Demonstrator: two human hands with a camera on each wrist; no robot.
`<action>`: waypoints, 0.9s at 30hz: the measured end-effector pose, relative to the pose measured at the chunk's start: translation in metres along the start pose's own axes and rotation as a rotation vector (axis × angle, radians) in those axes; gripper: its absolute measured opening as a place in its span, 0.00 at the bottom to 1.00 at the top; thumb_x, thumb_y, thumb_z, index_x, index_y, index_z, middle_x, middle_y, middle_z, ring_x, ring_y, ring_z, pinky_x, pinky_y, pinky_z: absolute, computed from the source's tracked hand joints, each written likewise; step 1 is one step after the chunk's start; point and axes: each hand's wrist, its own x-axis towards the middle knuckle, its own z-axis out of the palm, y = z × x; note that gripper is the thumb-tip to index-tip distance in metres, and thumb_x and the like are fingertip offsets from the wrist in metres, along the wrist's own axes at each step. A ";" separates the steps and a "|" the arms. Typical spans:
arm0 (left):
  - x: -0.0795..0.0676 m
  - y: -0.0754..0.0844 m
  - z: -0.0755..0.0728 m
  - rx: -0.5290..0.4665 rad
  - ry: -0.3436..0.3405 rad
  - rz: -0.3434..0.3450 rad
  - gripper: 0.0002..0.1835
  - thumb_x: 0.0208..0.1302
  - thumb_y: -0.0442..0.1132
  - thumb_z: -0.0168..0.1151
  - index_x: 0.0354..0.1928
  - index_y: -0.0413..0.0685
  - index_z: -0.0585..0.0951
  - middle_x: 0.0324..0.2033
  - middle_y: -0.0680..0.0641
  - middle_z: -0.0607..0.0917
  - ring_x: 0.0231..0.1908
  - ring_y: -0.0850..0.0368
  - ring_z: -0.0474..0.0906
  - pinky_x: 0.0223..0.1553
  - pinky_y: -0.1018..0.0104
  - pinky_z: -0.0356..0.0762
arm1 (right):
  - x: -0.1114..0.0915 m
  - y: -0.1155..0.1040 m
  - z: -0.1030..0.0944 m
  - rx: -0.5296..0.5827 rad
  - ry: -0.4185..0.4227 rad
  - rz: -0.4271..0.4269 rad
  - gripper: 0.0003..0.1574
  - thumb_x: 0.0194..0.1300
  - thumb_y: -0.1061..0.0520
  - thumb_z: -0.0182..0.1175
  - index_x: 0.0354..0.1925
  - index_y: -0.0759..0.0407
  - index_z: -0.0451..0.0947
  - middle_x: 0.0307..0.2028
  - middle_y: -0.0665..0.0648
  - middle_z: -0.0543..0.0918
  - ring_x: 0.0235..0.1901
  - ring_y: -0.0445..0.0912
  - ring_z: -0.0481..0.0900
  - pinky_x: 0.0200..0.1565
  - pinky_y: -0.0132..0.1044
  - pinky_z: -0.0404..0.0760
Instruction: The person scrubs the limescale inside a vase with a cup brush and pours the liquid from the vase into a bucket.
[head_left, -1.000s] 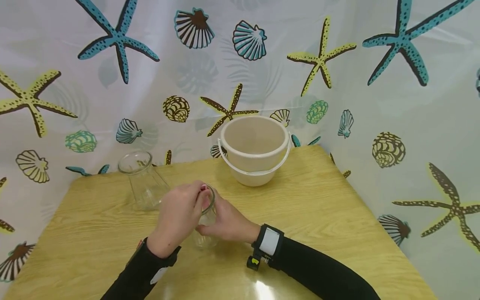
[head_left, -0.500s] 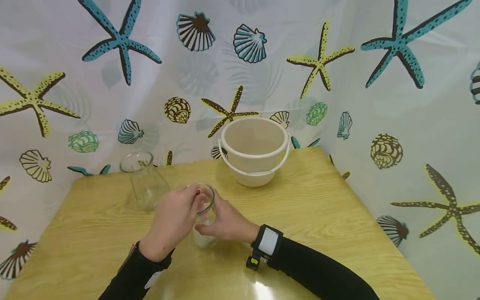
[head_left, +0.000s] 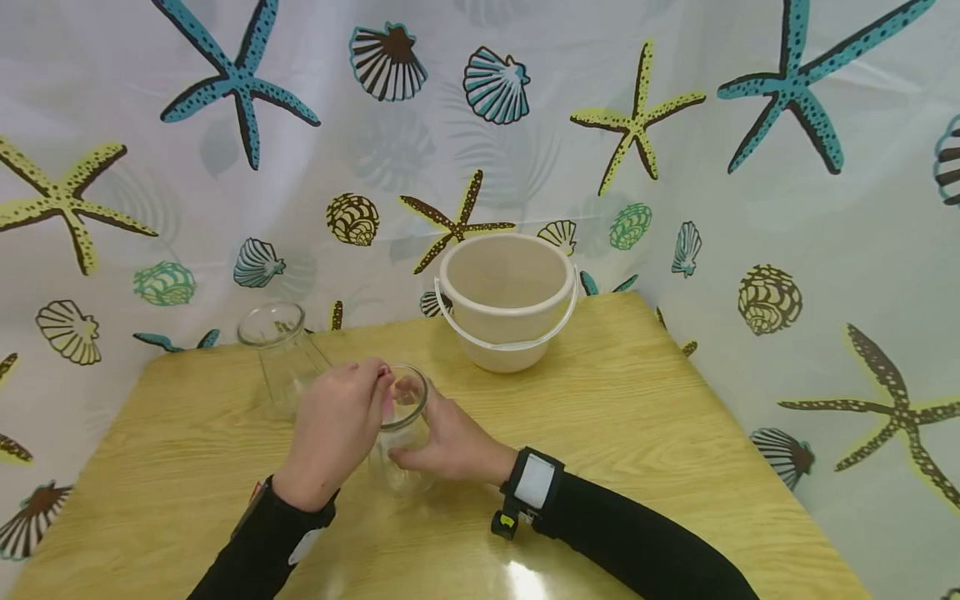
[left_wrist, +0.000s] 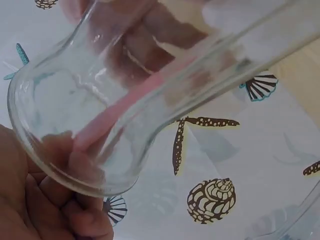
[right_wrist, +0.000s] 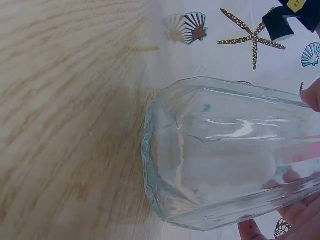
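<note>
A clear glass vase (head_left: 393, 471) with a flared rim stands in front of me. My right hand (head_left: 453, 442) grips it from the right, thumb on the near side and fingers round the far side. At the mouth, my left hand (head_left: 333, 433) pinches the pink handle (left_wrist: 117, 110) of what looks like a bottle brush, which slants down inside the glass. Through the faceted wall in the right wrist view, a pale, blocky brush head (right_wrist: 230, 162) shows inside; its outline is blurred. The base of the vase is close to the tabletop; I cannot tell if it touches.
A second clear glass vase (head_left: 281, 358) stands behind my left hand, at the back left of the wooden table (head_left: 637, 467). Further back, right of centre, is a beige bucket (head_left: 506, 342) with its handle down. A curtain (head_left: 525, 167) printed with shells and starfish hangs behind.
My left hand has shifted left with the pink handle, leaving more of the rim in sight. The right hand keeps its hold on the vase in nearly the same spot.
</note>
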 end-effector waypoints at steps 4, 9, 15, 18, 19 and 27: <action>0.001 0.000 0.005 0.006 0.004 -0.033 0.05 0.64 0.38 0.62 0.31 0.44 0.79 0.17 0.48 0.77 0.14 0.57 0.69 0.11 0.63 0.65 | 0.000 0.000 0.000 0.029 -0.009 -0.010 0.52 0.48 0.51 0.72 0.64 0.43 0.52 0.57 0.52 0.70 0.49 0.42 0.72 0.49 0.36 0.76; 0.003 0.006 0.007 -0.074 -0.027 -0.077 0.05 0.65 0.38 0.61 0.31 0.47 0.79 0.17 0.52 0.77 0.15 0.60 0.67 0.12 0.65 0.63 | -0.001 -0.003 -0.001 0.035 -0.018 -0.008 0.59 0.48 0.50 0.71 0.70 0.39 0.46 0.63 0.48 0.64 0.50 0.40 0.71 0.49 0.36 0.76; 0.004 0.010 0.007 -0.148 -0.075 -0.106 0.06 0.66 0.38 0.59 0.29 0.50 0.77 0.18 0.54 0.75 0.15 0.62 0.64 0.14 0.66 0.60 | 0.000 -0.003 -0.001 -0.007 -0.018 -0.016 0.63 0.48 0.50 0.70 0.72 0.37 0.41 0.67 0.45 0.59 0.56 0.38 0.65 0.54 0.40 0.72; 0.002 0.009 0.006 -0.167 -0.090 -0.101 0.07 0.66 0.38 0.59 0.29 0.49 0.76 0.17 0.54 0.73 0.15 0.61 0.63 0.14 0.66 0.59 | 0.000 -0.003 0.000 -0.016 -0.020 -0.029 0.62 0.48 0.50 0.70 0.72 0.39 0.42 0.66 0.45 0.61 0.58 0.37 0.63 0.58 0.40 0.70; 0.001 0.008 0.006 -0.171 -0.094 -0.095 0.07 0.66 0.38 0.60 0.29 0.49 0.76 0.17 0.54 0.73 0.15 0.61 0.63 0.14 0.66 0.59 | 0.001 -0.003 0.000 -0.018 -0.019 -0.035 0.61 0.48 0.50 0.70 0.71 0.39 0.44 0.65 0.45 0.62 0.59 0.37 0.62 0.58 0.40 0.69; -0.003 0.006 0.002 -0.151 -0.090 -0.041 0.05 0.65 0.40 0.60 0.31 0.50 0.77 0.18 0.54 0.74 0.16 0.62 0.64 0.15 0.66 0.62 | 0.003 -0.002 0.000 0.026 -0.025 -0.074 0.57 0.48 0.55 0.71 0.69 0.43 0.51 0.61 0.48 0.66 0.54 0.38 0.66 0.55 0.39 0.72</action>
